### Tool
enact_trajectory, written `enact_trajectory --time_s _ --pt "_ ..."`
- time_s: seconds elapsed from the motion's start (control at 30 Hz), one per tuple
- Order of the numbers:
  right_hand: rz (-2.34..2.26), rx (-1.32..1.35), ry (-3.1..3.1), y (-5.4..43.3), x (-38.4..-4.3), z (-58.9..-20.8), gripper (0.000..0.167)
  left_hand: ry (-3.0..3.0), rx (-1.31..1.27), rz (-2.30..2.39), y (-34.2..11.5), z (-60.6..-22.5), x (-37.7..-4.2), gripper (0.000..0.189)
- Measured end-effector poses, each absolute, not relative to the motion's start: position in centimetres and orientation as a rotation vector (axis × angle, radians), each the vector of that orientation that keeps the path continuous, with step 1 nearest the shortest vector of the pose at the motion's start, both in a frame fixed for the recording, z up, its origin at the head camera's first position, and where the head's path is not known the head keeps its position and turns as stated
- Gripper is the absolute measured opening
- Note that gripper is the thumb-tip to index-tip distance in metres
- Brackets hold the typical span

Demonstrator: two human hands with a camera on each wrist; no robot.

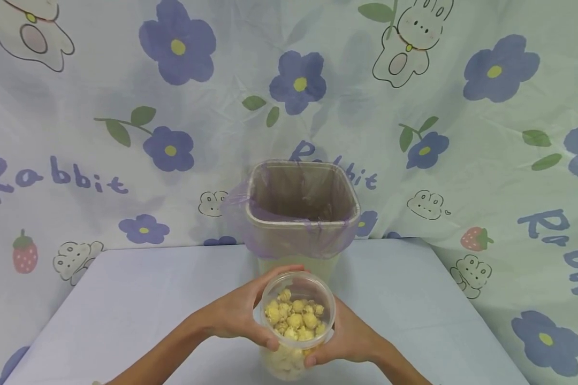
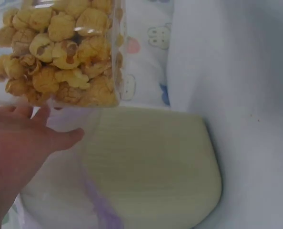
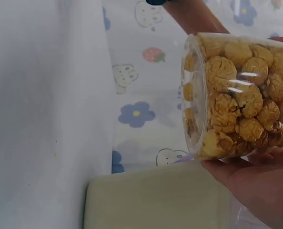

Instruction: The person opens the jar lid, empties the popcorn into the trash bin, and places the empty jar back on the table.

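A clear plastic jar of caramel popcorn (image 1: 296, 321) is held up off the table between both hands, its round rim tilted toward the head camera. My left hand (image 1: 238, 315) grips the jar's left side, thumb in front and fingers reaching behind near the rim. On the other side, my right hand (image 1: 349, 334) holds it with the thumb low on the front. The wrist views show the popcorn (image 2: 55, 52) packed against the jar's wall, and the jar's base (image 3: 196, 98) is raised over the tabletop.
A beige trash bin (image 1: 298, 240) stands just beyond the jar, with a translucent purple bag (image 1: 243, 214) folded over its rim. Behind it hangs a white cloth (image 1: 231, 107) printed with rabbits and blue flowers. A pale cover lies over the table (image 1: 164, 299), with a few small crumbs (image 2: 256, 119) on it.
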State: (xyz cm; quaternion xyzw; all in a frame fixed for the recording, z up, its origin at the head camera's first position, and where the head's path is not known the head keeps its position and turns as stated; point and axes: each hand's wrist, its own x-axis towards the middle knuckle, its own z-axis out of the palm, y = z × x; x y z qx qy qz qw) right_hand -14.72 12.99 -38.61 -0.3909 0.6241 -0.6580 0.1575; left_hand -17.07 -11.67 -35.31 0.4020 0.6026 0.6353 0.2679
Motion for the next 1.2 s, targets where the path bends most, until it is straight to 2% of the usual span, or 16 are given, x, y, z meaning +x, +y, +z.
enact_trajectory --time_s 0.17,0.57,0.9,1.03,1.2 --pt "-1.877 -1.109 1.813 13.1 -14.9 -38.7 0.096 1.767 1.108 1.735 -11.5 -35.4 -16.7 0.099" --pt "-1.900 -1.063 2.031 13.2 -15.4 -38.9 0.101 2.077 0.985 1.870 -10.4 -36.0 -15.3 0.102" --pt "-1.903 -0.877 2.197 12.7 -15.2 -38.5 0.098 2.208 0.589 2.040 -8.4 -36.0 -13.4 0.115" --pt "-1.906 -0.885 2.176 12.8 -15.2 -38.6 0.099 2.209 0.630 1.998 -8.6 -36.0 -13.5 0.120" --pt "-1.930 -0.980 2.072 13.3 -15.2 -38.8 0.098 2.125 0.872 1.924 -10.0 -35.5 -14.5 0.119"
